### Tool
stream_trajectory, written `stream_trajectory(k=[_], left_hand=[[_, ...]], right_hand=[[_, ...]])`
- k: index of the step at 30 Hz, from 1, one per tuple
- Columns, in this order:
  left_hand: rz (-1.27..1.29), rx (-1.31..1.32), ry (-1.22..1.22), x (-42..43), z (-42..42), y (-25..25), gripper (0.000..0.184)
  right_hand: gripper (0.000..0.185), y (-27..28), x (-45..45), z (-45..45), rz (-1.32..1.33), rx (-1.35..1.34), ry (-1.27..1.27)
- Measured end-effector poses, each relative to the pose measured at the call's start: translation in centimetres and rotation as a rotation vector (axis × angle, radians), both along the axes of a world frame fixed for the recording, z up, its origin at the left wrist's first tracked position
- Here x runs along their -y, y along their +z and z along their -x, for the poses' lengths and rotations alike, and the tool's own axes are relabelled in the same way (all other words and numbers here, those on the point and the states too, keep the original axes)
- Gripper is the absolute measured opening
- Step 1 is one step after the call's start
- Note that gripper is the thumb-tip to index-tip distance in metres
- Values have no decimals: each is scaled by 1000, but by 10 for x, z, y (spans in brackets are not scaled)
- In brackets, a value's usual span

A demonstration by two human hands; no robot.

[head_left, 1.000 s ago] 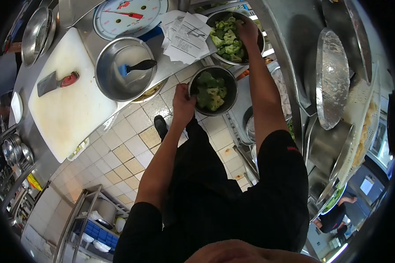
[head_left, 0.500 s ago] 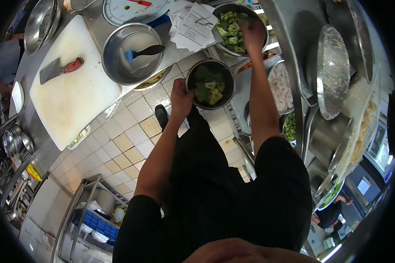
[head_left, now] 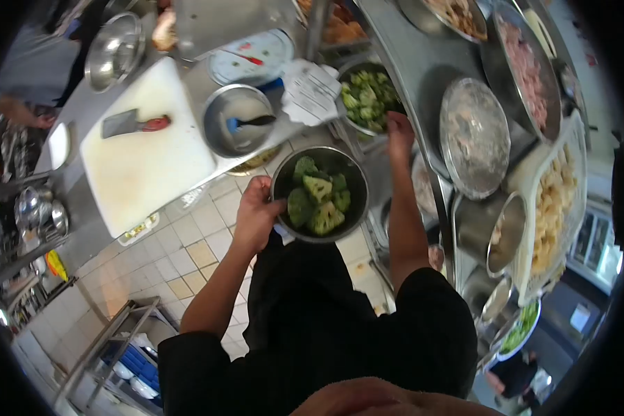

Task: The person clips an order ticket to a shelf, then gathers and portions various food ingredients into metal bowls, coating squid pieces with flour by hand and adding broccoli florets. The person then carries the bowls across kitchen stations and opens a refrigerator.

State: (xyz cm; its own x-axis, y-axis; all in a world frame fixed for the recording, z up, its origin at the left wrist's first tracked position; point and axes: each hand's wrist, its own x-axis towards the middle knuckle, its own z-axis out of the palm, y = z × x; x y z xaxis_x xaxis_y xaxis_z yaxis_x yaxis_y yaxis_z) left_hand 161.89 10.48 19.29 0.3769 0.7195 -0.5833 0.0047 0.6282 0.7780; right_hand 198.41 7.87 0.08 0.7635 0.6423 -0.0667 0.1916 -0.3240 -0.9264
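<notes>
My left hand grips the left rim of a metal bowl in front of my body. Several broccoli florets lie in it. My right hand is closed at the right rim of a larger bowl, partly under the right counter's edge. That one is filled with more broccoli. The right fingertips are partly hidden against the rim, and no floret shows in them.
A white cutting board with a cleaver lies on the left counter. Beside it stand a bowl with a brush, and paper slips. On the right are a foil-like oval dish and a tray of pale pieces.
The broccoli bowl in my left hand has come nearer and looks larger. My right hand has moved from inside the larger bowl down to its rim. The camera view has shifted.
</notes>
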Motion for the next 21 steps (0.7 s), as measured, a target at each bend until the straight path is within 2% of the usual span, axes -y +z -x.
stream_trajectory(k=[1,2,4,5,7,8,9,10,13,16,21], left_hand=[[-11,14,0,-14,10,25,28],[-22,24,-1,-26,19,51,30],[-254,45,109,-58,21,96,32],[-296,47,250,-75,15,118,32],[-412,20,217,-121,12,143,25],[-467,15,224,-145,8,146,22],[-477,-45,181,-174,13,140,21],[-503,8,255,-195,7,133,20],[-488,64,207,-235,5,129,10],[-473,59,126,-248,9,126,3],[-468,57,129,-248,14,131,9]], right_hand=[[20,-48,-15,-30,66,227,-46],[21,-63,-30,-52,-74,145,51],[32,-65,-66,-63,310,371,60],[39,-65,-85,-68,498,481,78],[51,-56,-110,-70,832,166,126],[51,-56,-117,-69,906,150,149],[51,-57,-121,-69,911,176,152],[51,-58,-125,-67,903,208,156],[50,-59,-129,-67,887,258,162],[50,-60,-130,-71,874,287,177],[50,-61,-129,-73,865,322,180]])
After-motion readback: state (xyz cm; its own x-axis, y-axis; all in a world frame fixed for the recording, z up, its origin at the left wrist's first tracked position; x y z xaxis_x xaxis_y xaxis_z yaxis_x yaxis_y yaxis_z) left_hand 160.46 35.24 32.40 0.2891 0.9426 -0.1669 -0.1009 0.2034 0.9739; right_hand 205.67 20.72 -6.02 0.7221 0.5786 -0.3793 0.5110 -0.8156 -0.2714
